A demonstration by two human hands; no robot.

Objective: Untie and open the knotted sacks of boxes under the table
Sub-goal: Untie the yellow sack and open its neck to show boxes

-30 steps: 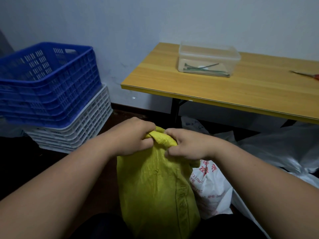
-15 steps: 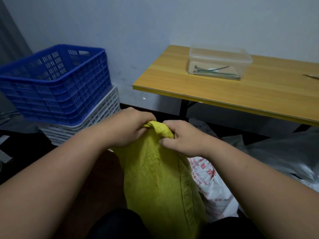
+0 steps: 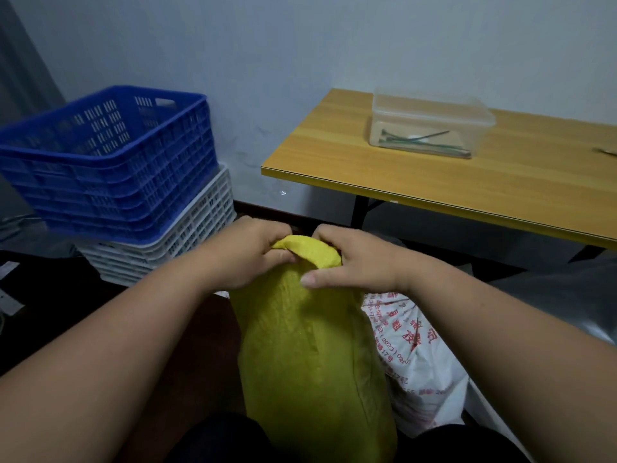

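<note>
Between the knees, in front of the table, gripping the knotted top of the soft, crumpling yellow sack with left hand and right hand both curled tight, likely working woven cloth that bunches yet hardly slips, best pinched right at the knot.

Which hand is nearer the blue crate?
Left. The left hand grips the yellow sack knot on the side toward the blue crate; the right hand grips its far side.
</note>
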